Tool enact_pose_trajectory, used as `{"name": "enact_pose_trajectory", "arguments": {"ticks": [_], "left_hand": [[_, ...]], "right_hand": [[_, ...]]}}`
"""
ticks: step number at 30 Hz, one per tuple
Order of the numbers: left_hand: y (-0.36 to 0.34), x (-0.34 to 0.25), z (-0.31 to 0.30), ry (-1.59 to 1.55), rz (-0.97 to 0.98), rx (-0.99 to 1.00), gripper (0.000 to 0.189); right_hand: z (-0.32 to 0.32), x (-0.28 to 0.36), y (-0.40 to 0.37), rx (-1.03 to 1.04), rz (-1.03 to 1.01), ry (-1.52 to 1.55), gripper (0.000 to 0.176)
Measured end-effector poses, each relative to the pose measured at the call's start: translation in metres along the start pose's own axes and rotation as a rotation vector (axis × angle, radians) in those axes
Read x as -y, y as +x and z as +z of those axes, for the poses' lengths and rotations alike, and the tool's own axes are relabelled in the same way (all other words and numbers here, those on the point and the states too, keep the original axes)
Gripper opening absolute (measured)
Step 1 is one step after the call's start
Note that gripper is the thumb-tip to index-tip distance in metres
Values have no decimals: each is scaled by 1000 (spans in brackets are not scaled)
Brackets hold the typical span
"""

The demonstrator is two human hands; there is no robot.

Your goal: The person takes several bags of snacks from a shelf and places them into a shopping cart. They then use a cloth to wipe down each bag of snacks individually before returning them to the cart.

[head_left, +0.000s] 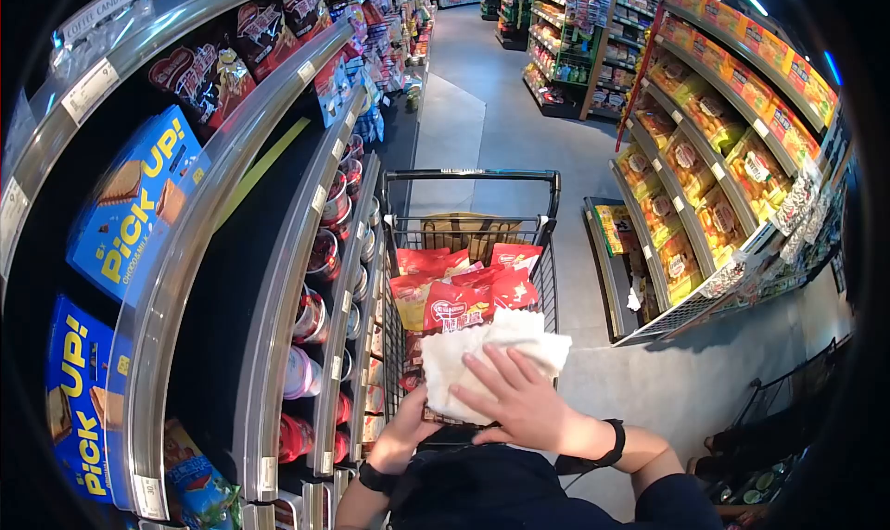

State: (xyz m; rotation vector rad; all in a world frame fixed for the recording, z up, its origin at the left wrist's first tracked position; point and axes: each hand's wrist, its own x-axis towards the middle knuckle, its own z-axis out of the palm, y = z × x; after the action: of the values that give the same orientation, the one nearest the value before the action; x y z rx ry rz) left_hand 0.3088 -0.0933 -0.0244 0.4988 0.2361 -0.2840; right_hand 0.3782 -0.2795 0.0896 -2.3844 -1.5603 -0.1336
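We see a white folded cloth held over the near end of a black wire shopping cart, just above its load. The right hand lies flat on top of the cloth with its fingers spread wide, pressing rather than gripping. The left hand holds the cloth's lower left edge from below; its fingers are tucked under the fabric, so we cannot tell how tightly they close. Inside the cart, directly beyond the cloth, red plastic snack bags are heaped, with a tan bag behind them at the far end. Tight against the cart's left side runs a curved grey shelf unit carrying round red tins and blue cardboard PiCK UP! boxes, leaving no gap there. To the cart's right, across a strip of grey floor, stands a shelf of orange-yellow packets.
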Motion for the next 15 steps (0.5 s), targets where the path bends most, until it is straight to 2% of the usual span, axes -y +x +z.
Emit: {"name": "enact_pose_trajectory", "arguments": {"ticks": [2, 3, 5, 7, 9, 10, 11, 12, 13, 15], "left_hand": [[-3, 0, -1, 73, 13, -44, 43], [-7, 0, 3, 134, 29, -96, 43], [-14, -1, 10, 145, -23, -108, 44], [-13, 0, 10, 295, 2, -85, 43], [-15, -3, 10, 313, -10, -107, 44], [-14, -1, 5, 426, -4, -73, 45], [-14, 0, 1, 537, 2, -39, 46], [-17, -5, 13, 442, -114, 5, 49], [-19, -3, 14, 440, -114, 3, 49], [-21, 2, 17, 461, -51, 17, 50]], "right_hand": [[1, 2, -1, 130, -70, -46, 62], [1, -1, 2, 132, -73, -46, 62], [6, -9, 9, 93, -271, -3, 65], [19, -16, 15, 66, -290, 25, 66], [23, -25, 21, -20, -359, -71, 61], [18, -26, 25, -76, -287, -16, 51], [17, -31, 29, -73, -285, -15, 51], [20, -39, 35, -125, -165, 8, 47], [24, -46, 39, -179, -46, 31, 42], [28, -50, 39, -196, -23, 67, 41]]}}
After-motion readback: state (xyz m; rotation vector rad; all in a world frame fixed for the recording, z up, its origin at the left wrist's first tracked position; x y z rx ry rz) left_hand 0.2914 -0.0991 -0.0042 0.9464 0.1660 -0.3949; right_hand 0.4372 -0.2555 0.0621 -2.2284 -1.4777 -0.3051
